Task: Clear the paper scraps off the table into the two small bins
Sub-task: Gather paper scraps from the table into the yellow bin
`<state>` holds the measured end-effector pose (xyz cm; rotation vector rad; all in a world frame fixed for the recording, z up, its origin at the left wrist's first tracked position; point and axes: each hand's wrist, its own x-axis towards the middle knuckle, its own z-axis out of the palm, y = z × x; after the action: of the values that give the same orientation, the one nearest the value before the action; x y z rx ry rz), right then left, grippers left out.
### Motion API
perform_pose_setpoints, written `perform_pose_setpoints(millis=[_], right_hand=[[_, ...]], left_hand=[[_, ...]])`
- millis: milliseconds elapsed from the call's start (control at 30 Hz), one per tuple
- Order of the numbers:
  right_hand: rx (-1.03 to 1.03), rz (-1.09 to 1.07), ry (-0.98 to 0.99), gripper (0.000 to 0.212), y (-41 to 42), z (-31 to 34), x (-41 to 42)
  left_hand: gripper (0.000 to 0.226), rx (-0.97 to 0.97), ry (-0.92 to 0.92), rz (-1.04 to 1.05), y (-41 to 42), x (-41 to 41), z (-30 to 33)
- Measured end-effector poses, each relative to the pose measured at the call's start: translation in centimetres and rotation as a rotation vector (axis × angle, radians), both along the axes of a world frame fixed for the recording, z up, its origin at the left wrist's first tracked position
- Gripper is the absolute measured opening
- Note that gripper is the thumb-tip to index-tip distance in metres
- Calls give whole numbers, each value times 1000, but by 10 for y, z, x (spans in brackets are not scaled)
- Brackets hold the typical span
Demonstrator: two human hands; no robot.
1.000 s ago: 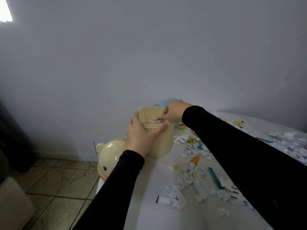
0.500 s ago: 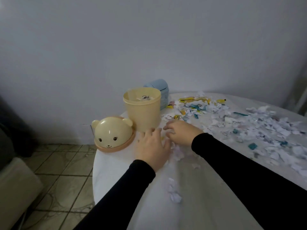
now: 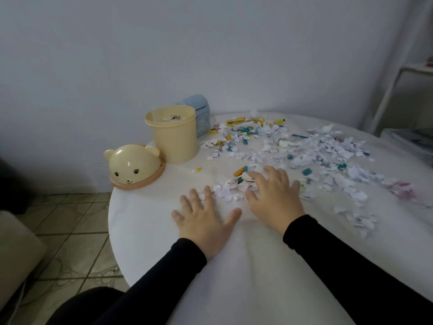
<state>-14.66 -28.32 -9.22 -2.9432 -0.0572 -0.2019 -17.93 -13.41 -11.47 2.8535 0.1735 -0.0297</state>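
A: Hands?

B: The left hand (image 3: 203,221) is laid flat on the round white table (image 3: 145,233), palm down, fingers spread and straight, nothing grasped. Its fingertips (image 3: 207,190) are at the near edge of a small heap of torn white paper scraps (image 3: 230,190). The right hand (image 3: 275,195) is also released, fingers spread and slightly bent, pressed down on the same heap; no scrap is pinched. Black sleeves are worn on both arms.

A: Surroundings?

B: The open cream plastic cylindrical bin (image 3: 173,134) is stood upright at the far left of the table, a few scraps visible inside. Its cream dome-shaped bear-face lid (image 3: 134,166) is set on the table just beside it, at the left edge. The pale blue plastic bin with a curved lid (image 3: 199,114) is placed behind the cream bin, partly hidden by it. A wide scatter of white, yellow and teal paper scraps (image 3: 316,151) is spread across the table's far and right areas, between the hands and the wall.

A: Surfaces?

B: The tabletop is smooth and matte; the scraps are crumpled and ragged-edged. A tiled floor (image 3: 70,231) is seen at the left.
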Motion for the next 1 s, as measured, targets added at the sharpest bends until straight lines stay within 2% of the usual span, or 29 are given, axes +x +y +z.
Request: perform_pose_setpoints(millis=[67, 133, 200, 367, 467, 567, 633, 700, 800, 867, 900, 1000], right_hand=[[2, -111, 142, 60, -5, -14, -7], [29, -156, 222, 62, -9, -21, -2], [30, -160, 213, 58, -13, -21, 9], [29, -257, 113, 65, -37, -17, 14], [80, -374, 86, 71, -63, -16, -1], [100, -534, 163, 70, -88, -16, -17], [175, -526, 187, 67, -91, -18, -17], [254, -372, 83, 61, -86, -18, -12], [298, -174, -241, 52, -86, -16, -8], [305, -224, -391, 48, -100, -13, -10], [296, -277, -400, 46, -109, -13, -11], [260, -498, -266, 50, -140, -15, -13]], left_hand=[[94, -19, 7, 23, -10, 6, -4], [94, -32, 4, 27, -22, 24, -4], [91, -42, -13, -1, -35, 45, -3], [56, -159, -230, -179, -62, 64, 6], [68, -181, -239, -122, -75, 54, 8], [82, -188, -109, -88, -98, 33, 7], [85, -183, -44, -105, -116, 25, 2], [80, -144, -58, -139, -128, 28, -1], [69, -143, -169, -139, -134, 41, 3], [69, -182, -211, -98, -138, 43, 6], [71, -197, -223, -83, -139, 41, 7], [80, -170, -234, -129, -151, 28, 7]])
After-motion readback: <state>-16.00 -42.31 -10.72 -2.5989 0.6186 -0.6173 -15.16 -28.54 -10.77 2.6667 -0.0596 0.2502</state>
